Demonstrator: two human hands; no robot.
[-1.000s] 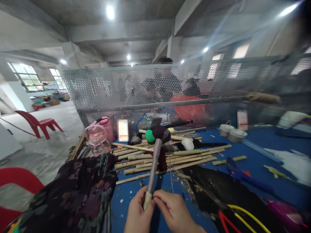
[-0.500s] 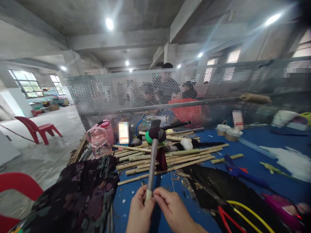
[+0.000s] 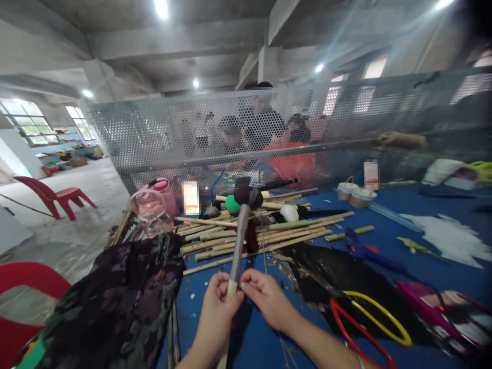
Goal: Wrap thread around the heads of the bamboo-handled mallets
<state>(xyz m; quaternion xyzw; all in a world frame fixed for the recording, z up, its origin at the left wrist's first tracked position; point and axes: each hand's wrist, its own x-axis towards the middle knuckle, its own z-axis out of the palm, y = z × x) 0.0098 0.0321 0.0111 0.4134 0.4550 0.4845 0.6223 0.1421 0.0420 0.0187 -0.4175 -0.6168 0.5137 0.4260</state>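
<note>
My left hand (image 3: 220, 302) is closed round the pale lower part of a bamboo stick (image 3: 231, 288). A grey wrapping (image 3: 239, 246) covers the stick above that grip, and the stick points away from me over the table. Beside it, my right hand (image 3: 265, 297) is closed in a pinch at the lower end of the wrapping; whatever lies between those fingertips is too small to make out. Beyond the stick's far end lie a dark yarn ball (image 3: 248, 196), a green ball (image 3: 232, 204) and a white ball (image 3: 289, 213).
Several bamboo sticks (image 3: 300, 234) lie across the blue table (image 3: 265, 348). Right of my hands are scissors (image 3: 369, 312) with red and yellow handles, black cloth (image 3: 361, 277) and a blue glue gun (image 3: 371, 251). Dark floral cloth (image 3: 115, 297) and a pink bottle (image 3: 154, 205) are left. A perforated screen (image 3: 172, 138) stands behind.
The view has tilted down and shifted slightly right, so the table's things sit higher and further left. My right hand has drawn slightly upward beside the stick; the left keeps its grip.
</note>
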